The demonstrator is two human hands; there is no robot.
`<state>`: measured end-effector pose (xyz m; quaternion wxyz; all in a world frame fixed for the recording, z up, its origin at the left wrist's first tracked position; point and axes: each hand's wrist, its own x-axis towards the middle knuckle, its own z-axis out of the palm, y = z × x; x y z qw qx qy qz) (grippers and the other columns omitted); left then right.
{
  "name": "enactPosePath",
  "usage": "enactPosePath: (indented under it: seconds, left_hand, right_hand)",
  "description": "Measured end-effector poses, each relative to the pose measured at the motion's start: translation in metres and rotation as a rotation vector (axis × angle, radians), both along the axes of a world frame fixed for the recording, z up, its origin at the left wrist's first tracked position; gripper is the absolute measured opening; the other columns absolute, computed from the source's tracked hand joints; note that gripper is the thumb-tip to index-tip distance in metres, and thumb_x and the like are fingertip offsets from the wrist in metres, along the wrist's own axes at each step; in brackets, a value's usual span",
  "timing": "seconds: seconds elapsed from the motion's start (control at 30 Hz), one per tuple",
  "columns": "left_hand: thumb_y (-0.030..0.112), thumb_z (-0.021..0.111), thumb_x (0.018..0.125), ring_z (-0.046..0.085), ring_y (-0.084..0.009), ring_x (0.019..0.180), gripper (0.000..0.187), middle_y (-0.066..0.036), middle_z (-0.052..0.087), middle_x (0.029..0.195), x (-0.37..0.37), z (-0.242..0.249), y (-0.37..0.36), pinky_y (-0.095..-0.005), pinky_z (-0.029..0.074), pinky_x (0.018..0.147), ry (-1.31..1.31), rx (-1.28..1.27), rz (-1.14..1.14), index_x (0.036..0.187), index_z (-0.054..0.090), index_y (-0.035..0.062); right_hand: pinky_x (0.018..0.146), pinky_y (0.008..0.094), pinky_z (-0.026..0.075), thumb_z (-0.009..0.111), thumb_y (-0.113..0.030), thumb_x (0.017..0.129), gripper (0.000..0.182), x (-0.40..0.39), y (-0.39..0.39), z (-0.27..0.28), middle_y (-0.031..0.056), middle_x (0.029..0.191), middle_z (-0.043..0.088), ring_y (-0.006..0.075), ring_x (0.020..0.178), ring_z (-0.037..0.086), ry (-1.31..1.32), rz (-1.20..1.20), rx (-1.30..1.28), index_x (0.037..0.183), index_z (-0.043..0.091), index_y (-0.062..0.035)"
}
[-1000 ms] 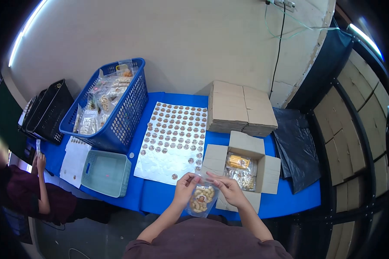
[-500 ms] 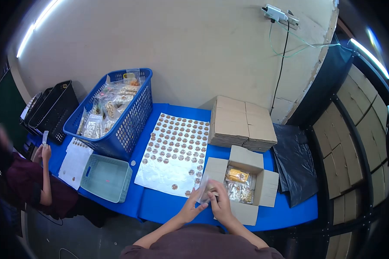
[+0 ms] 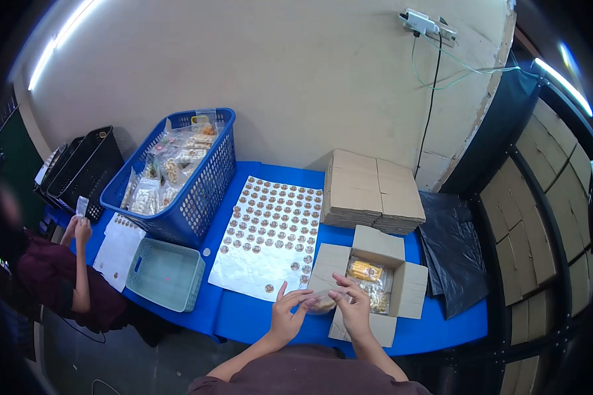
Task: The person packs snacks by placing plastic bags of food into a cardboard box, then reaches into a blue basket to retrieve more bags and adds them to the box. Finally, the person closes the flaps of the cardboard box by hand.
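At the lower centre of the frame, the clear bag [image 3: 321,301] is now tipped nearly edge-on between both hands. A second ago I saw it hanging with its round label facing me, and half a second ago it was upright with the hands bunched close around it. From my remote view I can no longer read the label. The hands have since drawn apart: the left hand [image 3: 287,320] seems to pinch one edge between thumb and forefinger, its other fingers raised; the right hand [image 3: 353,312] has its fingertips parted at the opposite edge, and I cannot tell whether it grips.

I judge the bag is being handled and is not packed, since it sits just outside the open carton [image 3: 411,291]. There, the yellow packet [image 3: 364,269] and the paler packet [image 3: 379,300] lie as before.
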<state>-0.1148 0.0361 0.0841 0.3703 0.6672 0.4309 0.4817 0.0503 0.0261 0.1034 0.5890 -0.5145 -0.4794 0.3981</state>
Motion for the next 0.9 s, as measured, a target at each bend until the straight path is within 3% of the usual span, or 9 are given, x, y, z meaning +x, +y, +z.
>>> enactPosePath:
  seconds: [0.13, 0.33, 0.4, 0.43, 0.57, 0.67, 0.73, 0.8, 0.9]
  left_hand:
    - [0.024, 0.052, 0.094, 0.063, -0.0204, 0.1, 0.025, -0.01, 0.069, 0.1, -0.003, -0.014, 0.005, -0.0495, 0.019, 0.11, -0.029, -0.133, -0.051, 0.104, 0.069, 0.0092]
    - [0.027, 0.047, 0.097, 0.056, -0.0183, 0.114, 0.039, -0.01, 0.061, 0.122, -0.016, -0.012, 0.016, -0.0392, 0.023, 0.11, -0.334, -0.306, -0.054, 0.128, 0.053, 0.0043]
    - [0.025, 0.049, 0.096, 0.05, -0.0198, 0.12, 0.04, -0.012, 0.054, 0.131, -0.003, -0.005, 0.012, -0.0363, 0.025, 0.109, -0.305, -0.273, -0.272, 0.129, 0.052, 0.0015]
    - [0.029, 0.056, 0.093, 0.043, -0.0224, 0.126, 0.054, -0.015, 0.045, 0.139, 0.005, -0.01, 0.01, -0.0364, 0.027, 0.108, -0.152, -0.233, -0.343, 0.135, 0.042, -0.0014]
    - [0.039, 0.067, 0.084, 0.035, -0.0266, 0.132, 0.082, -0.019, 0.033, 0.141, 0.013, -0.02, 0.004, -0.0365, 0.032, 0.105, -0.142, -0.162, -0.544, 0.142, 0.023, 0.0008]
    - [0.036, 0.063, 0.088, 0.044, -0.0233, 0.123, 0.067, -0.016, 0.044, 0.134, 0.01, -0.01, 0.001, -0.0349, 0.035, 0.103, -0.262, -0.214, -0.541, 0.137, 0.035, 0.0004]
    - [0.033, 0.062, 0.089, 0.049, -0.0201, 0.115, 0.058, -0.015, 0.051, 0.126, 0.006, -0.018, 0.001, -0.034, 0.037, 0.101, -0.22, -0.351, -0.542, 0.133, 0.041, 0.0009]
    - [0.03, 0.06, 0.09, 0.054, -0.0169, 0.106, 0.05, -0.013, 0.057, 0.118, 0.0, -0.014, -0.001, -0.0331, 0.038, 0.1, -0.185, -0.488, -0.534, 0.129, 0.047, 0.0015]
    - [0.025, 0.054, 0.094, 0.057, -0.0123, 0.09, 0.036, -0.01, 0.064, 0.102, -0.001, 0.003, 0.001, -0.031, 0.041, 0.096, 0.045, -0.404, -0.461, 0.122, 0.055, 0.0033]
  right_hand:
    - [0.085, 0.0289, 0.044, 0.063, -0.01, 0.087, 0.012, 0.009, -0.002, -0.006, 0.0096, 0.101, 0.067, 0.0145, 0.092, 0.059, 0.065, 0.073, -0.183, 0.089, 0.069, 0.0005]
    - [0.078, 0.0284, 0.048, 0.057, -0.012, 0.092, 0.017, 0.011, -0.004, 0.0, 0.0098, 0.092, 0.068, 0.0137, 0.086, 0.062, 0.066, -0.381, 0.062, 0.094, 0.066, 0.0024]
    - [0.076, 0.0281, 0.048, 0.057, -0.012, 0.092, 0.017, 0.011, -0.013, -0.003, 0.0104, 0.093, 0.068, 0.0127, 0.086, 0.06, 0.086, -0.188, 0.078, 0.091, 0.066, 0.002]
    - [0.079, 0.0301, 0.047, 0.058, -0.014, 0.091, 0.017, 0.004, -0.014, -0.003, 0.0112, 0.089, 0.068, 0.0168, 0.085, 0.061, -0.065, -0.146, 0.181, 0.096, 0.066, 0.0012]
    - [0.085, 0.0338, 0.043, 0.055, -0.019, 0.094, 0.023, -0.005, -0.016, 0.003, 0.0116, 0.089, 0.066, 0.023, 0.088, 0.059, -0.302, 0.065, 0.408, 0.101, 0.064, 0.0007]
    - [0.088, 0.0367, 0.04, 0.062, -0.015, 0.088, 0.024, -0.006, -0.016, -0.002, 0.014, 0.1, 0.061, 0.0268, 0.098, 0.055, -0.28, 0.175, 0.322, 0.105, 0.062, -0.0001]
    - [0.09, 0.0358, 0.038, 0.07, -0.014, 0.08, 0.035, -0.011, -0.018, -0.005, 0.0131, 0.112, 0.052, 0.0257, 0.107, 0.048, -0.45, -0.071, 0.086, 0.111, 0.06, -0.0008]
    - [0.091, 0.0353, 0.037, 0.074, -0.012, 0.074, 0.043, -0.005, -0.013, -0.01, 0.0116, 0.117, 0.045, 0.024, 0.111, 0.044, -0.448, -0.103, 0.039, 0.112, 0.058, -0.0011]
    - [0.092, 0.0338, 0.037, 0.07, -0.01, 0.08, 0.021, 0.006, -0.006, -0.016, 0.0091, 0.107, 0.052, 0.0199, 0.103, 0.05, 0.008, 0.179, 0.05, 0.096, 0.062, -0.0009]
